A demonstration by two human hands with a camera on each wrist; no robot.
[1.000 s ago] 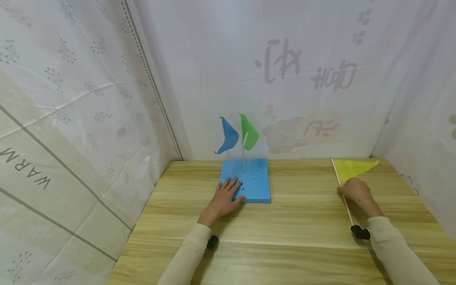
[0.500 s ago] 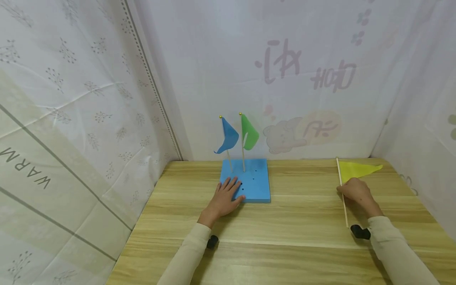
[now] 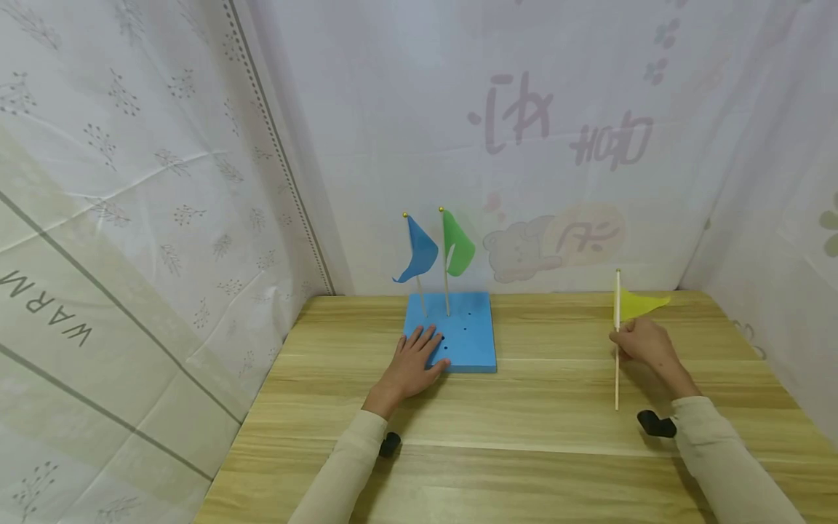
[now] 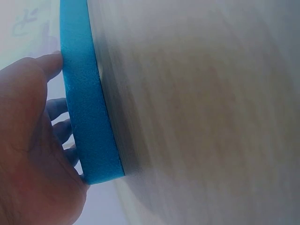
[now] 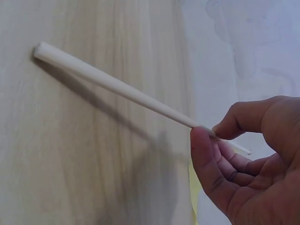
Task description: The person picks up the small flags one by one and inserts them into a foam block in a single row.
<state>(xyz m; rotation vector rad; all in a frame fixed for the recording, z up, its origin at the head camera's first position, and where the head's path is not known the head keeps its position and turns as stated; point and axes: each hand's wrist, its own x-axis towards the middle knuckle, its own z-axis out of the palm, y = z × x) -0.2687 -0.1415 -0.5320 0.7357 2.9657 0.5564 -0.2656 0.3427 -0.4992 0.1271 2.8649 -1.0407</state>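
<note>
My left hand [image 3: 412, 364] rests spread over the near left corner of a blue foam board [image 3: 474, 349]. In the left wrist view its fingers and thumb lie along the top of the board's edge [image 4: 89, 103]. A blue flag [image 3: 422, 251] and a green flag [image 3: 461, 246] stand on thin sticks in the far left part of the board, with small holes beside them. To the right, my right hand [image 3: 644, 342] pinches the stick of a yellow flag [image 3: 641, 304] between thumb and fingertips. The right wrist view shows the bare lower stick [image 5: 112, 84] pointing away from the hand.
The wooden table [image 3: 543, 407] stretches between and in front of both hands. A printed white curtain [image 3: 406, 109] hangs behind the table's far edge, and others hang at the sides. Black wrist devices [image 3: 657, 424] sit under both sleeves.
The yellow flag's stick has swung from slanted to nearly upright in the head view, its lower end moving left and its top rising. My left hand stays in place on the board.
</note>
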